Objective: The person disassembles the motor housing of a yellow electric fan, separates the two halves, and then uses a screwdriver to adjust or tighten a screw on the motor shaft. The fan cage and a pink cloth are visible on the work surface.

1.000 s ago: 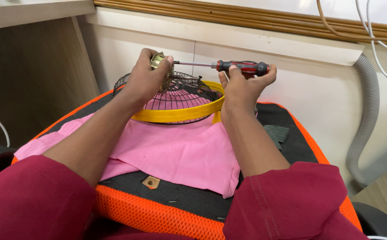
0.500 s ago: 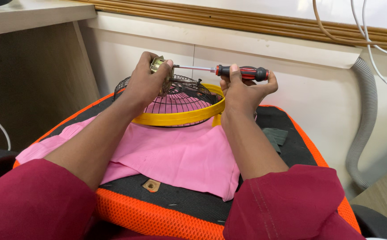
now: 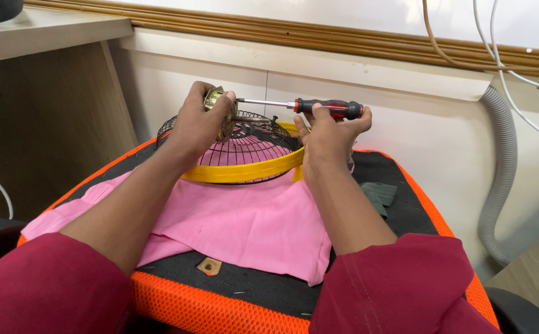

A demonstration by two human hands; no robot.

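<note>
My left hand [image 3: 200, 124] grips a small round brass-coloured motor part [image 3: 215, 99] and holds it above a black wire fan guard [image 3: 251, 139] with a yellow rim [image 3: 245, 172]. My right hand [image 3: 326, 131] holds a screwdriver [image 3: 328, 108] with a red and black handle. The screwdriver lies level, and its metal shaft points left with the tip at the motor part. The fan guard rests on a pink cloth [image 3: 245, 222].
The pink cloth lies over a black mesh seat with orange edging [image 3: 220, 309]. A dark green cloth [image 3: 378, 196] sits at the right of the seat. A grey corrugated hose [image 3: 501, 179] and cables run down the wall at right. A wooden desk panel [image 3: 53, 117] stands at left.
Both hands have stayed at the same spot above the fan guard, with the screwdriver tip on the motor part. The handle has shifted slightly in my right hand.
</note>
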